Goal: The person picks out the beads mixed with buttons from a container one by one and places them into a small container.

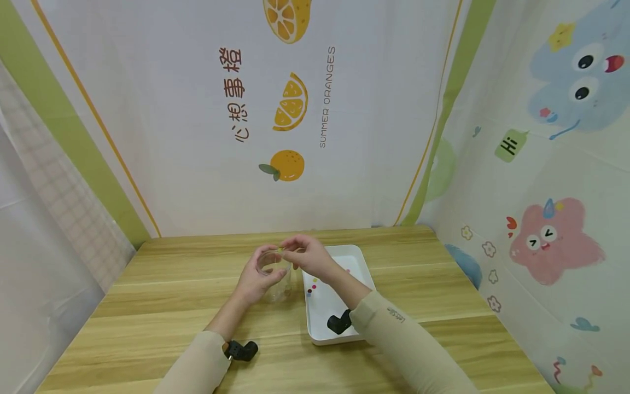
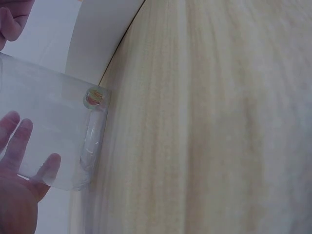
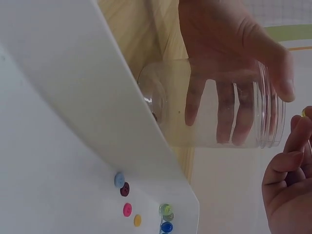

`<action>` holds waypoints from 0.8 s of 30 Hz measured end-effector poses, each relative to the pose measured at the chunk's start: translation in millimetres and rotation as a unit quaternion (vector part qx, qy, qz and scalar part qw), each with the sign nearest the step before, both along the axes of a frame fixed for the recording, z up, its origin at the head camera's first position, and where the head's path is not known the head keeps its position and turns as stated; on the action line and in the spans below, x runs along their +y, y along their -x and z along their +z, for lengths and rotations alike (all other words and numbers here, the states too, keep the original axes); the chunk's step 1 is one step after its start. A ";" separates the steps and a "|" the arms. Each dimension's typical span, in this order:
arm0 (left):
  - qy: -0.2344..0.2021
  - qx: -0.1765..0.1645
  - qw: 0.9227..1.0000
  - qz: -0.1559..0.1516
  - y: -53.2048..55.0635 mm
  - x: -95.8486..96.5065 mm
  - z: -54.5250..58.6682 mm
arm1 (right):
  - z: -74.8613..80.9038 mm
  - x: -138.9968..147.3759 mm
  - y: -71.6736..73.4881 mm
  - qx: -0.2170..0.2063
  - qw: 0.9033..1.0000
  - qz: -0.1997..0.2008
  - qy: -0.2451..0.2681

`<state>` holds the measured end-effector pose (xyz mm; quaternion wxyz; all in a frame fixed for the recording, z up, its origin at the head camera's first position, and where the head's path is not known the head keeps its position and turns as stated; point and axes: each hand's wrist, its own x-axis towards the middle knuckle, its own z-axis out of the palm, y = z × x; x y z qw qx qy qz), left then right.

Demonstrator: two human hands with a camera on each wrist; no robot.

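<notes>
A clear, lidless jar [image 1: 279, 290] stands upright on the wooden table, left of the white tray. My left hand [image 1: 255, 282] grips it around its upper part, fingers behind the wall and thumb near the rim. Inside, at the bottom, lies a glass marble [image 2: 93, 98] with a red and yellow swirl. Over the jar's mouth my right hand [image 1: 312, 258] pinches a small yellow piece [image 3: 303, 113] between thumb and fingertip. Fingers cover most of that piece, and I cannot tell whether it is a button or a marble.
The white tray [image 1: 328, 312] holds several small buttons, among them a pink button [image 3: 127, 209], a light blue button [image 3: 119, 180] and a yellow button [image 3: 137, 220]. A blue marble [image 3: 166, 227] and a greenish marble [image 3: 165, 209] lie near its corner. A printed curtain [image 1: 197, 191] hangs behind the table.
</notes>
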<state>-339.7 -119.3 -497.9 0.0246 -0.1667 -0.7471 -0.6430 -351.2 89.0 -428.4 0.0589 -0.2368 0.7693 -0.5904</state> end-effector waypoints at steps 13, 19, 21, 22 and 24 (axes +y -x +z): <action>0.002 -0.001 1.000 -0.001 -0.5 0.1 -0.8 | -3.3 -0.8 0.8 0.000 1.000 0.013 -0.013; 0.002 0.003 1.000 -0.002 -0.1 -0.1 -0.7 | -2.1 3.2 0.1 -0.007 1.000 0.011 -0.011; 0.004 0.004 1.000 -0.003 0.1 -0.4 -1.1 | -3.3 5.0 1.5 -0.008 1.000 0.008 -0.009; 0.003 0.004 1.000 -0.003 0.2 -0.5 -1.3 | -4.4 6.0 2.7 -0.008 1.000 0.005 -0.009; 0.003 0.005 1.000 -0.003 0.3 -0.8 -1.7 | -6.8 8.4 4.6 -0.009 1.000 -0.001 -0.009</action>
